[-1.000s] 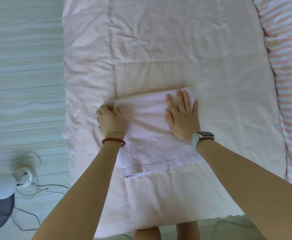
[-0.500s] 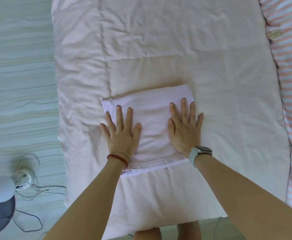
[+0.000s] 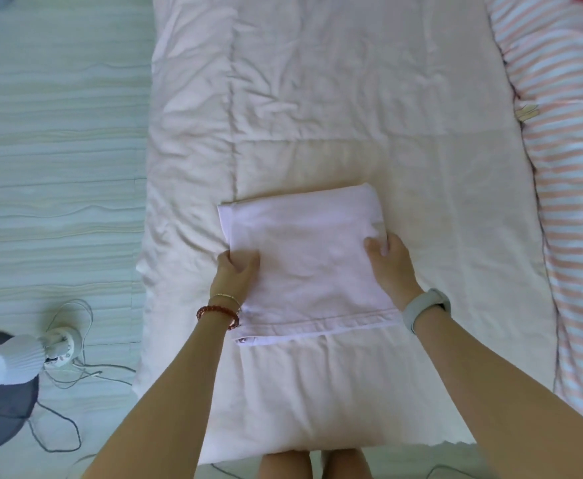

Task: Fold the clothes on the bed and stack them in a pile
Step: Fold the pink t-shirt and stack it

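One folded pink garment (image 3: 300, 261) lies mid-bed (image 3: 352, 98), gripped at its side edges: left hand (image 3: 233, 276) pinches the left edge, right hand (image 3: 390, 267) the right, fingers curled under. Lifting evenly, I judge, keeps the folds together. Counted: one garment, two hands, one striped blanket (image 3: 570, 202).

Both hands (image 3: 236, 274) gripping folded garment (image 3: 305, 261)
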The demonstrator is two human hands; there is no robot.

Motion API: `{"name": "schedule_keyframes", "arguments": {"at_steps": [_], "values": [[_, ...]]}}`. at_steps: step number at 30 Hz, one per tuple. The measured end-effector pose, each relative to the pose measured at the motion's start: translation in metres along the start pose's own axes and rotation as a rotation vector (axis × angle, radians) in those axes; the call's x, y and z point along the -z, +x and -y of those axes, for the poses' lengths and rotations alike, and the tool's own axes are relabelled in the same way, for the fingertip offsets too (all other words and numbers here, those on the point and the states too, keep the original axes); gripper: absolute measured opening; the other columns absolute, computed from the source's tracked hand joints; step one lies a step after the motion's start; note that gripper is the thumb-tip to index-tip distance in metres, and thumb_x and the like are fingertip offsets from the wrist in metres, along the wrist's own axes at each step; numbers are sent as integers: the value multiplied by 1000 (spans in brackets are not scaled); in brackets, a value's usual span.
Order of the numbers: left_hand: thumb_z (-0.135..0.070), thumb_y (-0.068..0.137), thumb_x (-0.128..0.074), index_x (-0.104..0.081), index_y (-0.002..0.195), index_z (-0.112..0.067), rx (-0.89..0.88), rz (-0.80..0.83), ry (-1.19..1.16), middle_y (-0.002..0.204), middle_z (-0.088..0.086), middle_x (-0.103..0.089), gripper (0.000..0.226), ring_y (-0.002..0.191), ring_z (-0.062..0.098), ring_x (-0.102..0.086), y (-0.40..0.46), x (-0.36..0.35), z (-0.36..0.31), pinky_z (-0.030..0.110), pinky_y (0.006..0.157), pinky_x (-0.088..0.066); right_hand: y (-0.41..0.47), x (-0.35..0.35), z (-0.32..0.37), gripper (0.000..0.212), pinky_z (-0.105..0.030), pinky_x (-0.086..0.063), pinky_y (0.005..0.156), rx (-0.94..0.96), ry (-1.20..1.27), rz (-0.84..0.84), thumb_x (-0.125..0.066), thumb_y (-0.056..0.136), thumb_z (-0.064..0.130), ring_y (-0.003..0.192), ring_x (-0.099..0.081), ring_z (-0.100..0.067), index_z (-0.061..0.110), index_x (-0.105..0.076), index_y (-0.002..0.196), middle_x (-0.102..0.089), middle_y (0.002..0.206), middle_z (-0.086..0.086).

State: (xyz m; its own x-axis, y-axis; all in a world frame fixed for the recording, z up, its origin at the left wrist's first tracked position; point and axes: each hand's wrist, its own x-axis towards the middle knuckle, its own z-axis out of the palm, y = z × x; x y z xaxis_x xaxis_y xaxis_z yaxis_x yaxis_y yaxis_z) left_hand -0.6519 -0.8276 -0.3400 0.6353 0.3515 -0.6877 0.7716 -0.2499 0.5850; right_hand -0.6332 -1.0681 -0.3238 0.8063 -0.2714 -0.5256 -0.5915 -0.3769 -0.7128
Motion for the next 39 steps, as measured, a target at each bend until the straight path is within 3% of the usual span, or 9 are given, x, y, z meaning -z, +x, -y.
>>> {"name": "schedule_keyframes", "arguments": {"at_steps": [5,9,13,22,26,30,33,36,39], "values": [[-26,89,-57,-48,123,-4,-54,-97,-97,114,11,-59,41,98,25,-55,-31,2,2,34,88,-46,-26,9,6,25,-21,-33,69,115,4,-8,-53,92,17,85,-49,-17,6,-50,114,-52,95,0],[-21,88,-58,-55,110,-8,-87,-238,-149,86,-5,-58,26,89,23,-55,-92,15,10,25,71,-38,-77,14,13,21,-14,-33,55,159,-20,-14,-53,91,17,77,-49,-12,10,-54,112,-54,88,7],[-18,87,-62,-57,97,-9,-127,-362,-181,73,-10,-54,14,74,18,-51,-155,61,32,19,59,-31,-142,14,26,12,-14,-39,58,192,30,49,-54,90,17,73,-53,-5,17,-56,102,-57,84,11],[-15,87,-63,-58,107,0,-128,-577,-272,85,4,-58,26,79,20,-52,-220,215,96,26,68,-37,-269,-75,91,12,-17,-39,64,285,12,223,-55,90,22,79,-51,0,24,-53,102,-55,89,15],[-15,87,-63,-58,101,1,-140,-604,-309,77,4,-55,22,74,21,-50,-238,286,137,23,61,-33,-321,-130,113,8,-7,-39,55,316,9,246,-57,89,20,67,-52,5,27,-54,93,-56,82,14],[-15,87,-62,-58,100,2,-164,-611,-310,75,-1,-54,22,74,20,-49,-244,347,164,22,61,-31,-361,-176,130,13,-4,-39,54,338,13,288,-57,89,20,69,-52,4,32,-53,88,-56,84,13],[-13,87,-62,-58,99,2,-179,-632,-314,73,-4,-52,20,74,19,-49,-236,381,165,22,60,-31,-374,-201,146,12,-10,-39,55,367,25,289,-57,90,19,66,-48,-2,28,-53,83,-54,79,8],[-14,87,-62,-59,101,0,-228,-647,-295,72,-10,-51,19,67,9,-47,-221,406,148,18,57,-30,-370,-218,169,4,-17,-38,59,381,52,277,-57,90,18,71,-49,-5,18,-55,94,-55,83,6],[-14,87,-62,-58,103,-1,-284,-645,-292,73,-10,-52,21,69,9,-47,-204,426,125,12,55,-30,-361,-228,196,7,-10,-39,57,407,98,244,-56,90,16,72,-50,-4,15,-55,97,-56,83,8]]}}
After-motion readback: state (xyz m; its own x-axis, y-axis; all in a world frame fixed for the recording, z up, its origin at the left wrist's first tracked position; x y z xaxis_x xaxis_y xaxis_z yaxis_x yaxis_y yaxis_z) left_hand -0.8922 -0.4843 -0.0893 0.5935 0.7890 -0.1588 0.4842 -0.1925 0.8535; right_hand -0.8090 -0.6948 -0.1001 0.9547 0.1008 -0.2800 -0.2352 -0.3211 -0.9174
